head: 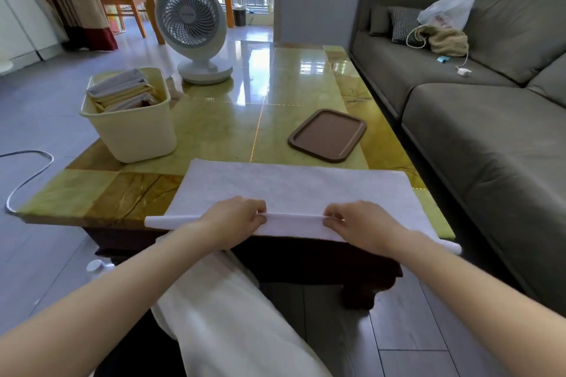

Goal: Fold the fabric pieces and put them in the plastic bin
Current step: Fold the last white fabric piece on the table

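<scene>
The white cloth (294, 190) lay flat at the near edge of the table (214, 119), long axis left to right, spreading away from the fingers. The left hand (235, 220) and right hand (358, 223) each pinched its raised near hem with curled fingers. The bin (134, 135) stood far left, nearer the left hand.

fabric (294, 190): white; bin (134, 128): cream | tray (327, 135): brown | table (220, 119): green-gold, seemingly marbled

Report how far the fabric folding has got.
Done: several folded pieces stand in the plastic bin. In hand: the left hand and right hand pinch the near edge of the white fabric spread on the table. Left: folding it and binning it.
</scene>
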`<state>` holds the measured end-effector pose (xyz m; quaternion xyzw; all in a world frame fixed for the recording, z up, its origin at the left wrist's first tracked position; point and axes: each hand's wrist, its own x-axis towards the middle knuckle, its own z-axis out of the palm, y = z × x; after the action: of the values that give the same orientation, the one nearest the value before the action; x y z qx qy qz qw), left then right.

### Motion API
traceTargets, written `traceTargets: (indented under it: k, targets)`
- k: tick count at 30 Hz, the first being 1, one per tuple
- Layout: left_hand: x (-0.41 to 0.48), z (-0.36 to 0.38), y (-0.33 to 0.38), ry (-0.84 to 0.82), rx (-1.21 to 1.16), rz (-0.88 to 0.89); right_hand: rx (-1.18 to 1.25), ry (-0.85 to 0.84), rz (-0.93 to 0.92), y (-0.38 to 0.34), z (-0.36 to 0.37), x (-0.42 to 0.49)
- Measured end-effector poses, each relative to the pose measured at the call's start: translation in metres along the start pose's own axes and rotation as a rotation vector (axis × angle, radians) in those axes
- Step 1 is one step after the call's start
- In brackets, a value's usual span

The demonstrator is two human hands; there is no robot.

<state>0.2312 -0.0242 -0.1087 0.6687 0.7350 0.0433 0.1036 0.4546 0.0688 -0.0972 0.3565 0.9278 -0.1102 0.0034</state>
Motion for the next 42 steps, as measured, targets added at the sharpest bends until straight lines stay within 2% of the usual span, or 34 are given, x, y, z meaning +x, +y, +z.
traceTargets:
  k: [3,10,19,28,33,42]
  targets:
    - [0.006,-0.013,0.0,-0.087,-0.045,0.0,-0.025,-0.122,0.019,0.006,-0.022,0.008]
    - [0.054,-0.038,0.001,-0.05,-0.069,-0.046,-0.115,0.03,0.124,0.026,-0.035,0.051]
    - [0.12,-0.011,-0.006,-0.11,-0.024,-0.097,0.08,-0.023,0.262,0.053,-0.004,0.093]
    - [0.139,-0.005,-0.011,-0.001,0.09,-0.096,0.031,0.072,0.239,0.066,0.008,0.12]
    - [0.143,-0.006,-0.014,0.005,0.047,-0.098,-0.01,0.121,0.211,0.065,0.008,0.129]
    - [0.144,-0.004,-0.019,0.044,0.029,-0.113,-0.089,0.095,0.185,0.059,0.009,0.138]
